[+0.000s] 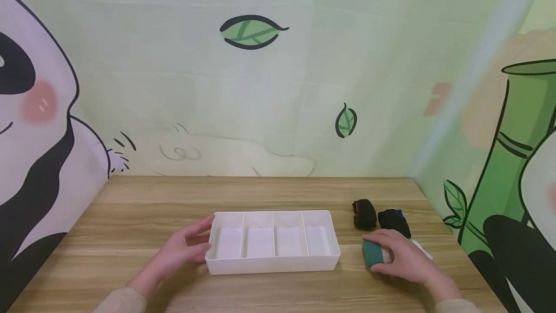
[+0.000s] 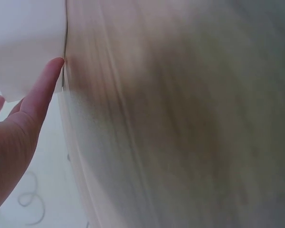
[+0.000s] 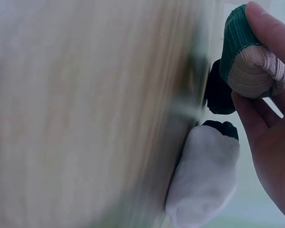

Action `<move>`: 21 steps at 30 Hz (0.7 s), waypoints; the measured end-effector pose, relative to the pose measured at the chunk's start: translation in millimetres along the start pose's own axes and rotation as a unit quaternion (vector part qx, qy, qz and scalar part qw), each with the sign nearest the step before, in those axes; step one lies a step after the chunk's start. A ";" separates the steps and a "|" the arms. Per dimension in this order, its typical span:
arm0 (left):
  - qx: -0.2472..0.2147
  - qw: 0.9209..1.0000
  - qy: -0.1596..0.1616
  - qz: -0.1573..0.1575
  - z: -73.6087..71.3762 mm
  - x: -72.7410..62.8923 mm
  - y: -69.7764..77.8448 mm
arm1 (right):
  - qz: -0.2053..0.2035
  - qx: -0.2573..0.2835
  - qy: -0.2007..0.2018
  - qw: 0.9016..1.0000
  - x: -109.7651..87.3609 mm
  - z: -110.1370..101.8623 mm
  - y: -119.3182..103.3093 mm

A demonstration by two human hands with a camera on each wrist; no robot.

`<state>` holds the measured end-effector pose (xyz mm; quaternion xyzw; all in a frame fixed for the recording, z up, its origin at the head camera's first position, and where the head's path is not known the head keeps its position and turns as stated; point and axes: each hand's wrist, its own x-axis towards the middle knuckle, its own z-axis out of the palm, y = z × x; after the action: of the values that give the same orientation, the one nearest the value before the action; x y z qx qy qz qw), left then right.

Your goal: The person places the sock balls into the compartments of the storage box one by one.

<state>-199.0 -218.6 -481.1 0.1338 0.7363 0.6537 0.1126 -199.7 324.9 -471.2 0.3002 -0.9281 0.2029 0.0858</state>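
Note:
My right hand point(image 1: 401, 257) grips a rolled sock point(image 1: 372, 253), green with a beige part, between thumb and fingers. In the right wrist view the green and beige sock point(image 3: 249, 57) shows its ribbed knit. My left hand point(image 1: 184, 248) touches the left end of a white plastic box point(image 1: 273, 265) with straight fingers. Four walls and thin dividers split this box into several compartments, with no socks inside. From the left wrist, the thumb point(image 2: 45, 88) rests against the box's side point(image 2: 28, 52).
Behind my right hand lie two dark rolled socks, one brownish black point(image 1: 365, 214) and one black with blue point(image 1: 394, 222). A white rolled sock point(image 3: 204, 175) lies beside them, partly hidden by the hand in the head view. The wooden table point(image 1: 152, 202) meets a printed cloth backdrop point(image 1: 269, 95).

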 end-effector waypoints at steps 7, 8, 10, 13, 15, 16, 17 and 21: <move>0.001 1.000 0.000 -0.004 0.1 0.1 0.0 | 0.016 0.001 0.029 0.999 2.4 2.6 -2.6; 0.004 1.000 0.000 -0.005 0.2 0.3 -0.4 | 0.019 0.002 0.031 0.999 3.0 2.6 -3.1; 0.009 1.000 0.003 -0.008 0.5 0.5 -1.2 | 0.024 0.005 0.036 0.999 4.0 2.7 -4.2; 0.010 1.000 0.007 -0.014 0.9 1.1 -1.9 | 0.023 0.006 0.050 0.998 6.2 2.5 -6.7; 0.011 1.000 0.008 -0.016 1.2 1.3 -1.9 | 0.021 0.006 0.057 0.998 7.6 2.6 -8.3; 0.011 1.000 0.009 -0.017 1.3 1.4 -1.7 | 0.019 0.006 0.061 0.998 8.4 2.6 -9.0; 0.011 1.000 0.009 -0.017 1.3 1.4 -1.4 | 0.018 0.006 0.065 0.998 9.2 2.6 -9.7; 0.015 1.000 0.007 -0.012 0.8 1.1 -0.4 | 0.020 0.010 0.077 0.997 12.8 2.5 -12.4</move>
<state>-199.7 -217.5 -481.5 0.1227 0.7485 0.6418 0.1132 -202.8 308.1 -465.8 0.2663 -0.9223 0.2365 0.1502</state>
